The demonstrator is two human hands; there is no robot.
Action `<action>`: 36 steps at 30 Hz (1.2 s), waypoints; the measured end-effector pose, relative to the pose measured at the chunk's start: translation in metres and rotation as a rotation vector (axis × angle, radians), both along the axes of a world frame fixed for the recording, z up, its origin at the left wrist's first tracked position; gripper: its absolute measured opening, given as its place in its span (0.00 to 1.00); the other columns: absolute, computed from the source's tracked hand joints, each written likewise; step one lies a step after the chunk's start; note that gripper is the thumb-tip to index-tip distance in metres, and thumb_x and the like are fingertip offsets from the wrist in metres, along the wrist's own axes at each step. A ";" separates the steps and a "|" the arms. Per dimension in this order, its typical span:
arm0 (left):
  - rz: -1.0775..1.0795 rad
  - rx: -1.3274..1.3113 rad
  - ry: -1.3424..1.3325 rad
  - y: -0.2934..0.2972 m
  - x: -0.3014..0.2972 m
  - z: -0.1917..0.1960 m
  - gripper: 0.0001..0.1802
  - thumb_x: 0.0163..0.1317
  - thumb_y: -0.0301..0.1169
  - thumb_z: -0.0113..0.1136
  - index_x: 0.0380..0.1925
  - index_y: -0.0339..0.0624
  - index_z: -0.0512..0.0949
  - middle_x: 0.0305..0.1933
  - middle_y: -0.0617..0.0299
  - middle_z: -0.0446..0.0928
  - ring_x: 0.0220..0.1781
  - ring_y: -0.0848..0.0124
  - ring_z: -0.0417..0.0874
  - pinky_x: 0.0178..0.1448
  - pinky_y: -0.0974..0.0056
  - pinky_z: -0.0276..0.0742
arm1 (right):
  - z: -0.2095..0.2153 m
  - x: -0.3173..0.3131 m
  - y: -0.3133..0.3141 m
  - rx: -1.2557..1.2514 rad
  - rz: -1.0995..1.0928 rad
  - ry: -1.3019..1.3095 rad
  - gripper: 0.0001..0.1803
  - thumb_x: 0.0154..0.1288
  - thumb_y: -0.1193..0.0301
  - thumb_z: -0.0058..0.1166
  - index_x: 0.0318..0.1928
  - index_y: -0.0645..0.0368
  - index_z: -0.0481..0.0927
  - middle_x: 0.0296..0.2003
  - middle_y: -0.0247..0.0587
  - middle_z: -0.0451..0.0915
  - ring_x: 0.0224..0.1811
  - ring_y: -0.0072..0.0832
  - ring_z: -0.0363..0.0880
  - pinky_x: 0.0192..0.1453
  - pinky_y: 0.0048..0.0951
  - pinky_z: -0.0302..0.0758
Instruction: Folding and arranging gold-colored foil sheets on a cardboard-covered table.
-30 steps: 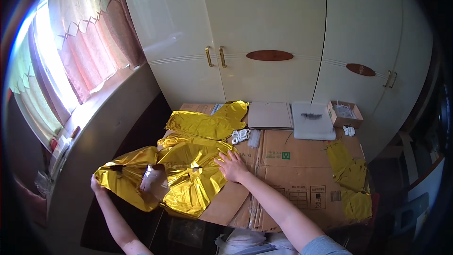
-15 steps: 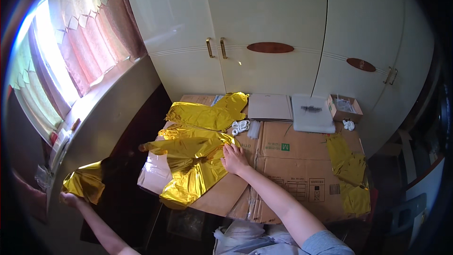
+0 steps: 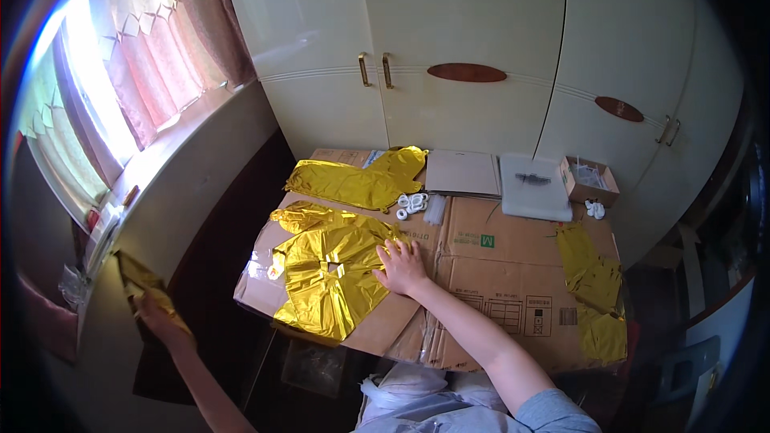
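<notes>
My left hand (image 3: 164, 325) is out past the table's left side, closed round a limp piece of gold foil (image 3: 138, 270) that hangs dark and creased. On the cardboard-covered table, my right hand (image 3: 403, 269) lies with fingers spread on the right edge of a flat gold foil shape (image 3: 341, 240). This shape looks like an uninflated foil balloon with a small opening in its middle. Behind it, a second gold foil shape (image 3: 349, 180) lies wrinkled. Several small white rolls (image 3: 411, 204) sit beside it, close to a clear plastic packet (image 3: 434, 209).
Flattened brown cardboard (image 3: 497, 273) covers the table. Along the back are a grey flat board (image 3: 463, 173), a white padded sheet (image 3: 529, 192) and a small box of clear sticks (image 3: 589, 180). More gold foil (image 3: 593, 281) lies at the right edge. A cupboard (image 3: 465, 24) stands behind.
The foil in front of my right hand has settled flat, its raised left part now down. My left hand has moved slightly right and up with its foil. My right hand's fingers have spread.
</notes>
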State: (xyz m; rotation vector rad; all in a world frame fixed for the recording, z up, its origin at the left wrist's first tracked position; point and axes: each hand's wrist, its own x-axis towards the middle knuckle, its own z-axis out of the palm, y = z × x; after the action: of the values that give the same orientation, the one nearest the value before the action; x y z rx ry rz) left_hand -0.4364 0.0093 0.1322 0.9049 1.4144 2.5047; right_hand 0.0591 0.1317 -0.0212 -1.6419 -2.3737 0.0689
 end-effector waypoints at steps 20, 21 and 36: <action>-1.213 -0.277 -0.251 -0.042 0.354 -0.011 0.21 0.67 0.25 0.49 0.61 0.38 0.67 0.58 0.55 0.72 0.58 0.60 0.76 0.60 0.57 0.74 | 0.062 0.040 -0.122 0.008 0.435 0.966 0.59 0.57 0.47 0.64 0.74 0.62 0.43 0.72 0.57 0.49 0.76 0.51 0.45 0.77 0.48 0.47; -1.301 -0.289 -0.293 -0.047 0.369 -0.021 0.20 0.64 0.23 0.51 0.57 0.37 0.70 0.57 0.53 0.73 0.56 0.58 0.77 0.58 0.55 0.74 | 0.084 0.041 -0.149 0.001 0.445 0.973 0.61 0.54 0.48 0.67 0.74 0.62 0.41 0.72 0.57 0.48 0.77 0.51 0.44 0.77 0.49 0.47; -1.410 0.471 1.184 -0.085 0.396 0.044 0.30 0.61 0.40 0.57 0.64 0.46 0.66 0.67 0.51 0.62 0.68 0.47 0.58 0.65 0.38 0.48 | 0.120 0.131 -0.243 -0.708 0.537 1.361 0.41 0.67 0.72 0.55 0.75 0.58 0.49 0.71 0.45 0.57 0.72 0.32 0.58 0.73 0.34 0.57</action>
State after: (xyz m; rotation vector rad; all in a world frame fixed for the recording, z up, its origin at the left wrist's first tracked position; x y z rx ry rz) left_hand -0.0402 -0.0758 0.1758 2.4353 -0.1196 1.0581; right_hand 0.1898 -0.1116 0.0993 -0.5512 -1.5470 1.6395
